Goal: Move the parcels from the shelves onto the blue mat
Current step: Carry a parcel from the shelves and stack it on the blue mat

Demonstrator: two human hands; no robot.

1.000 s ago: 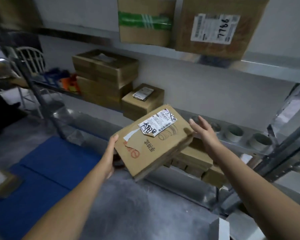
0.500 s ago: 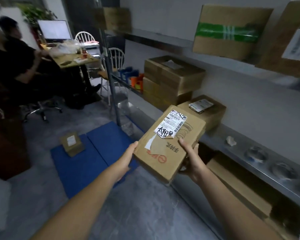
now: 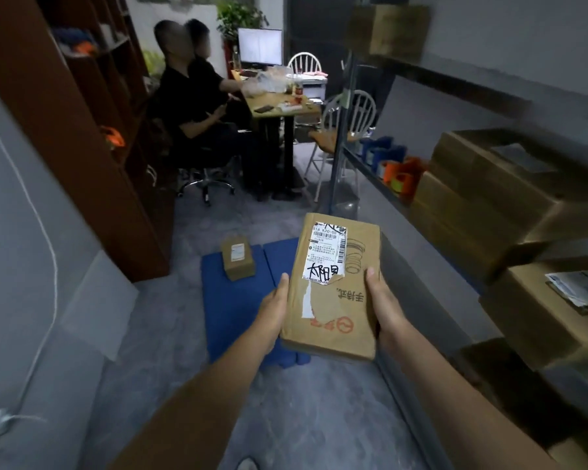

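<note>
Right now both hands carry a flat brown cardboard parcel (image 3: 333,290) with a white shipping label and black handwritten characters on its top face. The left hand (image 3: 274,312) grips its left edge, thumb along the side, while the right hand (image 3: 384,308) clasps the right edge with the thumb resting on top. Held roughly level in the air, the parcel sits above the near right part of the blue mat (image 3: 231,313) that lies on the grey floor (image 3: 302,412). A small brown cardboard box (image 3: 237,261) with a white label already stands on the far part of that mat. To the right, the metal shelves (image 3: 418,307) hold stacked brown cardboard boxes (image 3: 489,201) and another labelled box (image 3: 550,307) nearer the camera. Farther off, two seated people (image 3: 190,100) face a wooden tabletop (image 3: 282,105) with a monitor (image 3: 260,46).
</note>
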